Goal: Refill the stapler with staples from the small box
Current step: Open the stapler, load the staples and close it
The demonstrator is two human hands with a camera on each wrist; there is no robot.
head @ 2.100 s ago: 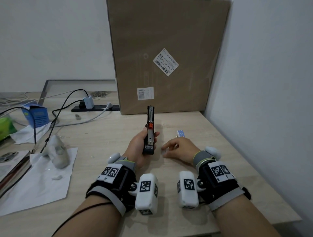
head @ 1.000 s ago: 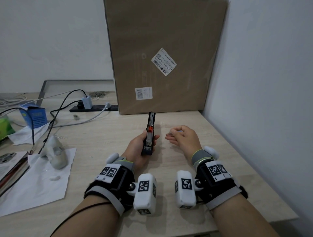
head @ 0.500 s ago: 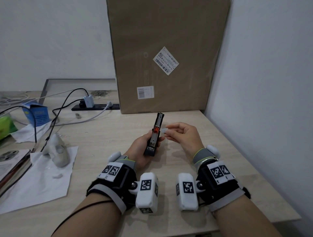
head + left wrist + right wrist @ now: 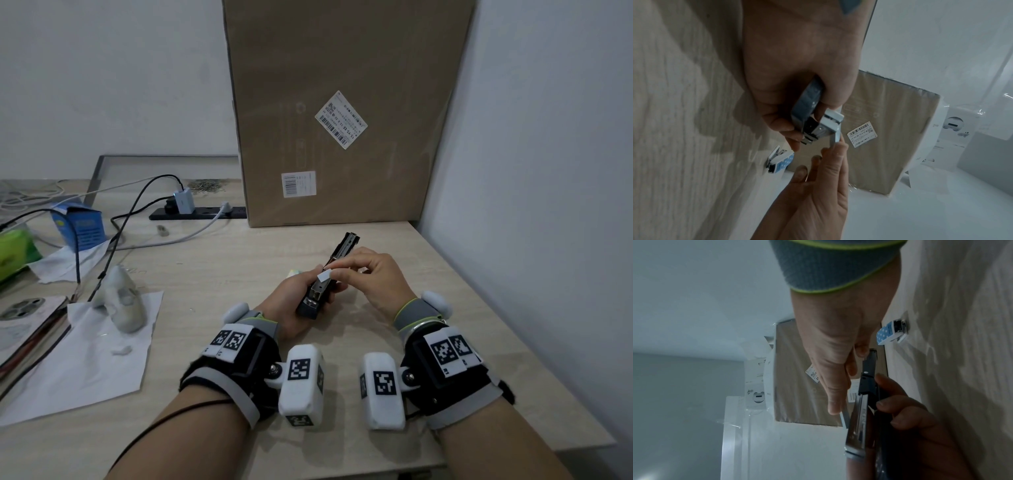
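Observation:
My left hand (image 4: 293, 299) grips the black stapler (image 4: 310, 303), lifted off the table with its metal channel (image 4: 857, 426) exposed and its tip (image 4: 346, 244) pointing away to the right. Thumb and forefinger of my right hand (image 4: 344, 270) pinch a pale strip of staples (image 4: 324, 275) right against the channel; the strip (image 4: 844, 418) lies alongside the rail. The small blue dotted box (image 4: 890, 332) lies open on the table beyond the hands, also the box (image 4: 781, 160) near the wall. In the head view my right hand hides it.
A tall cardboard box (image 4: 342, 120) stands at the back and a wall (image 4: 548, 171) closes the right side. To the left are a power strip (image 4: 198, 214) with cables, a blue carton (image 4: 80, 222) and a pale lump (image 4: 123, 305) on white paper.
My right hand left the table by the small box and came up with a staple strip to the stapler. My left hand tilted the stapler's tip to the right.

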